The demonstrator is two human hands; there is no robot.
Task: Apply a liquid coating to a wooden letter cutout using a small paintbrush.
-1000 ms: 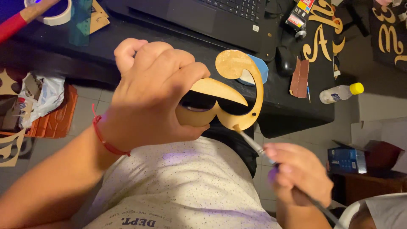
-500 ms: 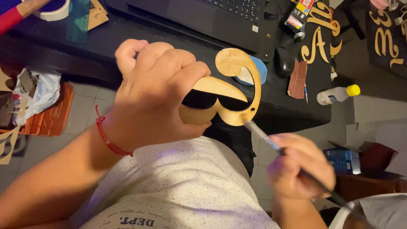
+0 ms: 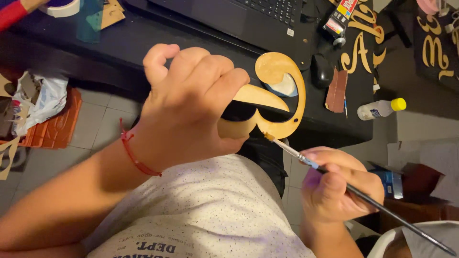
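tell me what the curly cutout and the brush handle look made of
Curly cutout: probably thin wood or fibreboard, with a flat face and cut edges under matte-to-satin gold paint. Brush: dark glossy handle, perhaps lacquered wood or plastic, with a shiny metal ferrule by the bristles.

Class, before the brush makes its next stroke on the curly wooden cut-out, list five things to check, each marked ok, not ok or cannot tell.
1. Left hand grips the wooden cut-out firmly: ok.
2. Right hand holds the paintbrush like a pen: ok.
3. Bristle tip meets the cut-out's lower edge: ok.
4. Paint loaded on the bristles: cannot tell.
5. Cut-out held above the black desk, not touching it: cannot tell.
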